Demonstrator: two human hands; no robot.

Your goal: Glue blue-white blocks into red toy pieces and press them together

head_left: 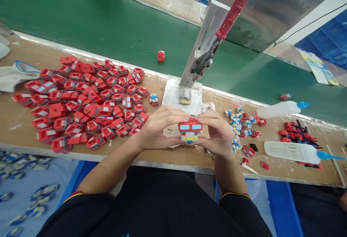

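Between my two hands is a toy robot torso (190,131), red on top with two light-blue windows, grey in the middle, yellow and blue at the bottom. My left hand (162,126) grips its left side, fingers over the top and thumb below. On the other side my right hand (218,130) holds it the same way. Just beyond the torso stands a hand press (200,54) with a red lever (238,7), its tip over a small block on a metal base plate (170,89).
A large heap of red toy parts (89,101) covers the bench at left. Small blue-white parts (236,121), two glue bottles (282,109) and red-black parts (298,134) lie at right. A green conveyor belt (108,16) runs behind, carrying a red piece (161,56).
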